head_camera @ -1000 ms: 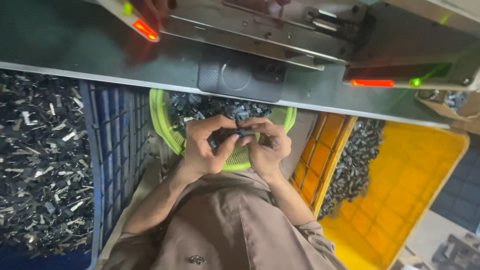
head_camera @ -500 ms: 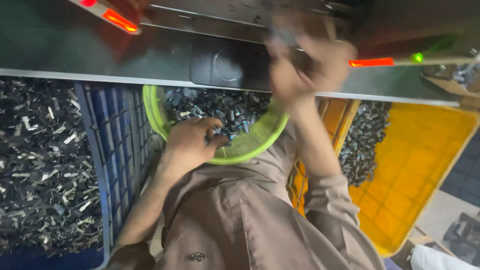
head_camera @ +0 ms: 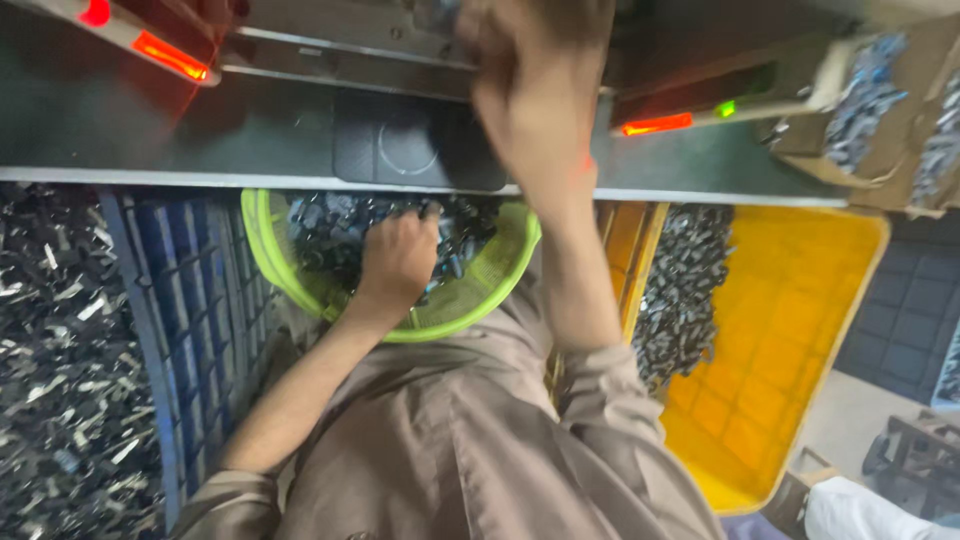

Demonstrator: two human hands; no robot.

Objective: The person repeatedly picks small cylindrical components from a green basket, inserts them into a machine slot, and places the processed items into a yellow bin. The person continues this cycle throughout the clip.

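My left hand (head_camera: 395, 258) rests in a lime-green plastic basket (head_camera: 480, 300) on my lap, its fingers curled down into a heap of small dark metal parts (head_camera: 330, 232). My right hand (head_camera: 535, 95) is raised to the dark machine bed (head_camera: 420, 150) above the basket. It is blurred and I see only its back, so its fingertips and anything in them are hidden. A grey metal rail (head_camera: 330, 45) runs across the machine at my right fingertips.
A blue crate (head_camera: 185, 300) and a pile of metal scrap (head_camera: 60, 360) lie on the left. On the right a yellow crate (head_camera: 790, 330) holds more dark parts (head_camera: 690, 285). Red lights (head_camera: 170, 55) and a green light (head_camera: 725, 107) glow on the machine. Cardboard boxes (head_camera: 860, 100) stand at the top right.
Both hands held a small part together over the basket a second ago. My right hand has since gone up to the machine, and my left hand has dropped into the parts.
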